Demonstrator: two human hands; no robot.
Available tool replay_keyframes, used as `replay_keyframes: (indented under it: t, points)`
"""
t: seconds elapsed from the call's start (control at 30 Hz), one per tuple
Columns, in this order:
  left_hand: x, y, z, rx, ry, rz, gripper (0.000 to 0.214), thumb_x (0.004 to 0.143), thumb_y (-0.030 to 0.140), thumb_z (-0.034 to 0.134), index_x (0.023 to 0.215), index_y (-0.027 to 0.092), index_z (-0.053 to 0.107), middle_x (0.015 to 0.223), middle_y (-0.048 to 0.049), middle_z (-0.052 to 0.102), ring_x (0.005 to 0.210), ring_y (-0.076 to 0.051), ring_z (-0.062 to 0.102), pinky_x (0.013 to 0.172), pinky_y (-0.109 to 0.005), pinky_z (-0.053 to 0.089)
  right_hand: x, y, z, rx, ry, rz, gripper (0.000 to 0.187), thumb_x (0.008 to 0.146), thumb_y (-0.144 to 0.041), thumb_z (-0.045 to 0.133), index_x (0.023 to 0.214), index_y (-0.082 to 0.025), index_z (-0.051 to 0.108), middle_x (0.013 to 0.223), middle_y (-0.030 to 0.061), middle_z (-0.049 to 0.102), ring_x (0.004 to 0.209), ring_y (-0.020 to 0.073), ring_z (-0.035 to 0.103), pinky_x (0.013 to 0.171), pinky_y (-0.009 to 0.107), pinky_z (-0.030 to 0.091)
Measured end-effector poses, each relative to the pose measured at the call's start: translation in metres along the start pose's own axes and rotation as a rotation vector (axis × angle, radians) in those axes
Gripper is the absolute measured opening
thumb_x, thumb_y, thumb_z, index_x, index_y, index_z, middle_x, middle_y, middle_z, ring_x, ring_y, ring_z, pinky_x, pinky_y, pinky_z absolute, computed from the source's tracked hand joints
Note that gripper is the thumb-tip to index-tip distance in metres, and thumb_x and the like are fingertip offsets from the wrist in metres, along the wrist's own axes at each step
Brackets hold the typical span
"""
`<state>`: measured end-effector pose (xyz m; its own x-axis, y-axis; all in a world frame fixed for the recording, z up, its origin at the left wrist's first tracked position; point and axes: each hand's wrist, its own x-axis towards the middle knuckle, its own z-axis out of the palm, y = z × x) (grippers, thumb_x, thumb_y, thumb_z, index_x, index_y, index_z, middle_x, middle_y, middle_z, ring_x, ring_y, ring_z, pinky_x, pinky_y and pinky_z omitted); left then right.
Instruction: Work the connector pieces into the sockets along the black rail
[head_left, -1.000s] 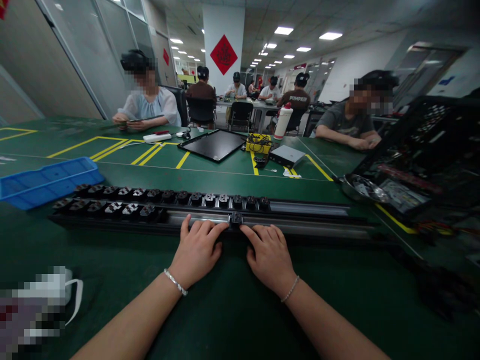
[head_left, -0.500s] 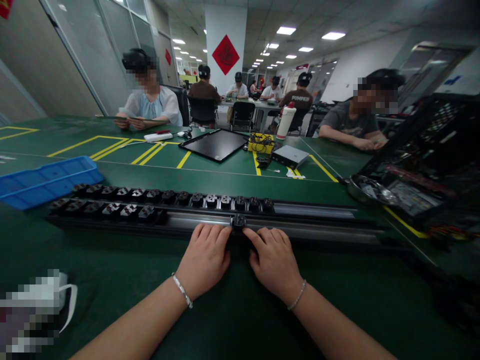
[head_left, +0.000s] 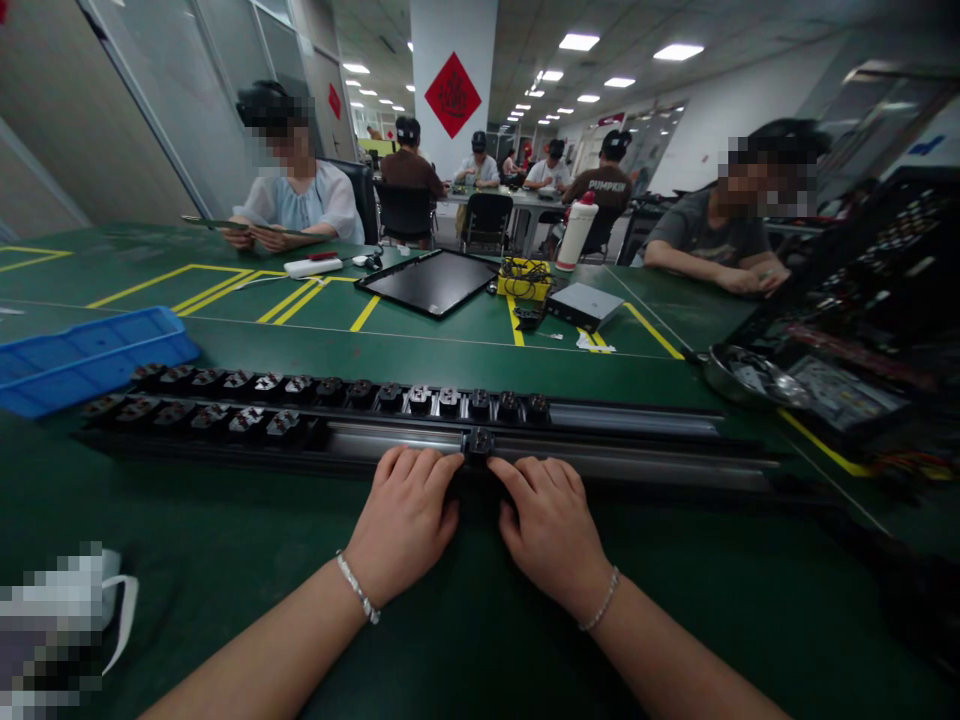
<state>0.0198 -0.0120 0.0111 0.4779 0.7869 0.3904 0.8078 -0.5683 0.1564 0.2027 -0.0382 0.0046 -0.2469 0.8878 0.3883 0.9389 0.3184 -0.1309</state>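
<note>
The left hand point(head_left: 409, 520) and right hand point(head_left: 551, 525) lie flat, fingers loose, fingertips flanking a small black plastic block point(head_left: 478, 441) on the long black-and-silver metal rail point(head_left: 637, 455) atop the green counter point(head_left: 480, 650). Uneven pressure could, I reckon, cock and jam it; bare rail runs rightward, while seated black blocks point(head_left: 247, 422) crowd the left.

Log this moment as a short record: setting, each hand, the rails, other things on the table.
Setting: green table in a shared workroom; co-workers sit at its far side.
Left hand: flat, fingertips on the near rail, just left of a small black block.
Right hand: flat, fingertips on the same rail, just right of the block.
Far rail: row of black modules along its left part.
Rest: blue tray, black panel, yellow box, white bottle, metal bowl.
</note>
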Motion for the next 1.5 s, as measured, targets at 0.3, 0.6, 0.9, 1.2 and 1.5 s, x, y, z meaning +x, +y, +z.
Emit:
replay_keyframes:
  t: [0.3,0.6,0.9,1.2,1.5]
  points:
    - [0.0002,0.0006,0.0,-0.008,-0.01,-0.012,0.034,0.079,0.02,0.05,0.113,0.022,0.052,0.1,-0.0054,0.06,0.097,-0.023,0.052,0.097,-0.045,0.031,-0.0004,-0.0008,0.0,0.023,0.006,0.008,0.039,0.08,-0.019,0.049,0.118,-0.025,0.053,0.096,0.0049,0.058,0.091,0.0201,0.047,0.092,0.037,0.029]
    - [0.0004,0.0002,0.0001,-0.012,-0.001,-0.01,0.034,0.079,0.021,0.049,0.113,0.022,0.052,0.099,-0.0046,0.061,0.097,-0.022,0.052,0.097,-0.045,0.031,-0.001,0.0004,0.0001,0.002,0.009,-0.001,0.038,0.081,-0.019,0.048,0.118,-0.025,0.053,0.098,0.0043,0.058,0.093,0.0186,0.048,0.096,0.037,0.029]
    - [0.0002,0.0,0.0009,-0.016,-0.013,-0.021,0.034,0.079,0.021,0.05,0.113,0.023,0.052,0.099,-0.0039,0.06,0.096,-0.022,0.052,0.098,-0.045,0.031,-0.0011,-0.0003,0.0004,0.047,0.004,0.01,0.038,0.081,-0.019,0.047,0.118,-0.023,0.053,0.1,0.0053,0.059,0.096,0.0199,0.049,0.098,0.038,0.027]
    - [-0.0003,0.0004,-0.0005,0.02,-0.02,-0.009,0.039,0.078,0.019,0.049,0.117,0.025,0.05,0.099,-0.0039,0.059,0.097,-0.022,0.052,0.099,-0.045,0.03,-0.0019,0.0004,-0.0003,0.043,0.027,0.01,0.036,0.081,-0.018,0.047,0.117,-0.022,0.052,0.105,0.005,0.06,0.099,0.0193,0.049,0.101,0.038,0.024]
    - [0.0002,0.001,-0.0005,0.065,-0.029,0.003,0.041,0.078,0.018,0.049,0.119,0.024,0.049,0.099,-0.0047,0.058,0.097,-0.022,0.052,0.099,-0.046,0.031,-0.0023,-0.0003,-0.0007,0.065,0.005,0.024,0.038,0.081,-0.019,0.047,0.119,-0.022,0.051,0.108,0.0043,0.059,0.102,0.0192,0.048,0.103,0.039,0.024]
